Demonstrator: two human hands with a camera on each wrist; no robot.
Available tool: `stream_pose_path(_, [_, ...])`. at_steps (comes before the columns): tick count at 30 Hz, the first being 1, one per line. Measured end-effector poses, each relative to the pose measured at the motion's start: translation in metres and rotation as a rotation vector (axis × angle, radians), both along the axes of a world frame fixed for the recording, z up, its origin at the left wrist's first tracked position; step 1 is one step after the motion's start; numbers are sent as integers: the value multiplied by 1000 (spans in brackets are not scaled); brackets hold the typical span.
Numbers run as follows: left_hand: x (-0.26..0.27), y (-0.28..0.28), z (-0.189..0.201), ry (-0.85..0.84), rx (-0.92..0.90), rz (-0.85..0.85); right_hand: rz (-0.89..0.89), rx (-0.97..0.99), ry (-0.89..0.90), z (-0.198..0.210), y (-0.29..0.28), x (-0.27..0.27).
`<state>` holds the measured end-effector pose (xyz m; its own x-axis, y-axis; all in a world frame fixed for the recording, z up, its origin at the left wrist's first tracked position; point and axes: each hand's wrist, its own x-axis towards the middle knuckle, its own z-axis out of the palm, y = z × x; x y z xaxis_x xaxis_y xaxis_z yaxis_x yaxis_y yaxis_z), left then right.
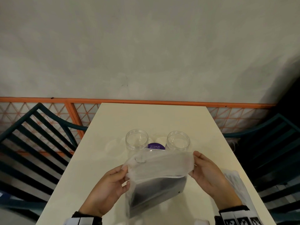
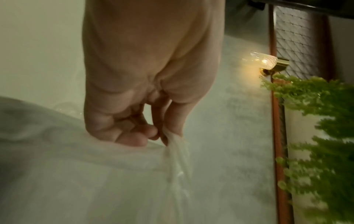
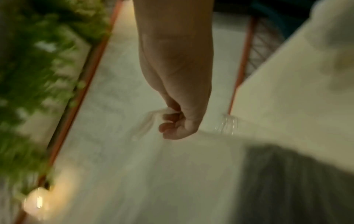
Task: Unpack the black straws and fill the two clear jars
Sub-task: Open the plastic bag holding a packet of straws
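While the left hand [image 1: 105,190] pinches one top corner of the bag [image 1: 155,181] between thumb and fingers, the right hand [image 1: 209,174] pinches the opposite corner, stretching the mouth between them above the bench [image 1: 146,117]. The straws [image 1: 155,192] lie dark inside the bag, below both hands. Just beyond the hands stand two jars [image 1: 136,140] [image 1: 178,141], upright and apart.

A cream rectangular table [image 1: 162,117] carries two clear, lidless plastic jars [image 1: 136,140] [image 1: 178,141] side by side near its centre. Between them, at six o'clock, lies a round purple sticker [image 1: 155,146] with white lettering. At four o'clock, a clear plastic wrapper [image 1: 237,184] rests on the edge.
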<state>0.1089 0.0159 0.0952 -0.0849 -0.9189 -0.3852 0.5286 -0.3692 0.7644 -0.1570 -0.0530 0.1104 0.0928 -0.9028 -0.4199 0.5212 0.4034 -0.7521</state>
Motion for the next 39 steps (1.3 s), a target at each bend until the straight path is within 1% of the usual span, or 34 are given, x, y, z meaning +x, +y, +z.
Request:
stream_pose_path(1, [-1,1,2,-82,-35,4,38,-33,119,1,1,2])
stream_pose_path(4, [-3,2,14,-428,-135,37,161,-110,454,4,5,6])
stream_pose_path(5, [-3,2,14,-499,-147,43,175,-121,553,4,5,7])
stream_pose_path(6, [-3,1,14,-532,-155,53,176,-131,643,3,5,9])
stream_pose_path(8, [-7,2,17,-528,-157,51,200,-138,775,2,6,14])
stream_pose_path(9, [-9,2,18,-478,-139,49,221,-145,819,-1,7,17])
stream_pose_path(10, [-10,2,19,-393,-110,58,242,-150,858,-4,8,19])
stream_pose_path(11, [-9,2,19,-270,-71,63,250,-151,872,-7,8,21])
stream_pose_path(12, [-7,2,16,-132,-22,63,239,-131,844,-8,8,21])
stream_pose_path(13, [-3,1,14,-5,21,62,214,-87,735,-8,6,19])
stream_pose_path(14, [1,1,12,97,61,61,197,-31,560,-6,5,16])
stream_pose_path(16, [10,1,10,218,113,60,218,100,147,-1,1,9])
stream_pose_path(17, [13,2,10,254,127,59,231,138,-10,1,0,5])
stream_pose_path(18, [14,2,10,285,134,52,221,147,-122,3,0,3])
stream_pose_path(20, [15,1,9,344,132,28,152,142,-260,3,-2,-2])
stream_pose_path(22, [13,0,8,356,129,9,106,137,-292,2,-3,-4])
stream_pose_path(23, [11,0,9,335,119,1,81,130,-302,1,-3,-4])
stream_pose_path(24, [9,1,10,293,106,-9,64,122,-320,-1,-3,-4])
stream_pose_path(25, [5,3,12,216,92,-24,61,113,-328,2,-2,-2])
stream_pose_path(27, [-4,7,18,-54,54,-53,100,45,-262,10,3,2])
stream_pose_path(29, [-11,10,18,-324,37,-28,125,-82,-185,23,11,6])
stream_pose_path(31, [-15,10,18,-492,45,42,158,-176,14,23,16,11])
stream_pose_path(34, [-14,8,19,-742,6,76,148,-253,425,8,21,15])
stream_pose_path(36, [-12,8,15,-924,-9,81,84,-264,583,2,20,15])
stream_pose_path(38, [-11,8,11,-1015,-12,126,29,-293,714,-1,19,15])
stream_pose_path(39, [-11,8,10,-1045,-23,131,19,-327,808,-3,19,16])
